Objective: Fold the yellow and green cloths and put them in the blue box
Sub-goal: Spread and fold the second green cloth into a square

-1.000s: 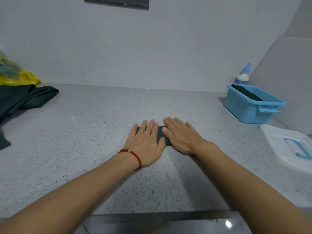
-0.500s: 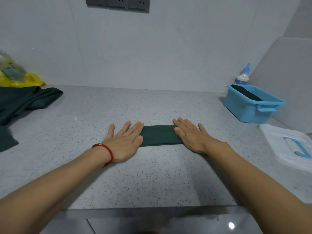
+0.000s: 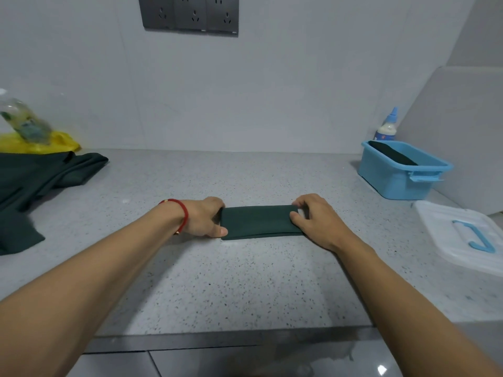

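Cloth point(image 3: 257, 221), dark green, folded into a narrow strip, flat on the speckled counter point(image 3: 245, 281) straight ahead, well apart from the blue box point(image 3: 392, 183) off to the right by the wall. Long axis running left to right, parallel to the counter's front edge; short ends pointing at each hand, right end toward the box side. Left hand point(image 3: 204, 217) at the left end, fingers curled over the far edge and thumb at the near corner, pinching it. Right hand point(image 3: 313, 216) at the right end, fingers point(image 3: 299, 204) bent over the far corner, thumb on top, gripping likewise. Probably light, soft and limp: likely to sag in the middle and spring open if lifted by one end only. Best taken at both short ends together, layers pinched between thumb and fingers, or folded once more end to end before carrying. Not slippery on stone, not fragile. Already in the box: another dark folded cloth point(image 3: 392, 156). Still unfolded at far left: a dark green heap point(image 3: 40, 178), with something yellow point(image 3: 40, 144) behind it
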The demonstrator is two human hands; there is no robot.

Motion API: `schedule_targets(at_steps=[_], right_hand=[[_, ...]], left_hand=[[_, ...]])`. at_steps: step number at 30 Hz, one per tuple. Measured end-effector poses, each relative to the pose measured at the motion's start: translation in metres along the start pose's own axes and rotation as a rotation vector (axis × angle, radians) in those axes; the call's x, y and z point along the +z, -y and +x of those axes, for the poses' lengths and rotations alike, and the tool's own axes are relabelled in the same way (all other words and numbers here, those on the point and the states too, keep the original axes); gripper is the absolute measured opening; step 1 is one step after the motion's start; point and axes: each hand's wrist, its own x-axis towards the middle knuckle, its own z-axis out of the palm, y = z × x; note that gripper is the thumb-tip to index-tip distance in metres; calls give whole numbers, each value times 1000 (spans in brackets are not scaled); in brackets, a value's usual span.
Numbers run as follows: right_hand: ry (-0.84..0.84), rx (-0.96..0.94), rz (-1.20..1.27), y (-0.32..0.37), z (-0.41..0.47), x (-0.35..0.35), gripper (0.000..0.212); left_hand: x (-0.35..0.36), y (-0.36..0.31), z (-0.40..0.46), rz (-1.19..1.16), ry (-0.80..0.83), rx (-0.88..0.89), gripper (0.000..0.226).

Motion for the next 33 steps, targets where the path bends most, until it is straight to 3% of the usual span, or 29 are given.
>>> schedule_targets(at_steps=[6,13,17,20,25,28,33], right_hand=[[-20,5,239,-2,-6,-4,18],[-129,96,629,3,-10,-11,28],[-495,267,769,-13,-11,-38,32],[-869,329,696,-29,-15,-68,25],[-1158,357,549,-72,-9,-120,12],[-1202,340,473,-95,2,-143,6],[-1092,349,189,-123,22,-141,31]], left_hand=[[2,-3,3,-33,-167,42,55],[7,-5,6,-441,-273,120,62],[-8,-50,34,-690,-412,220,64],[-22,-111,72,-713,-499,343,60],[-43,-226,149,-759,-657,446,40],[-53,-280,195,-793,-692,447,33],[-61,-341,266,-711,-699,431,35]])
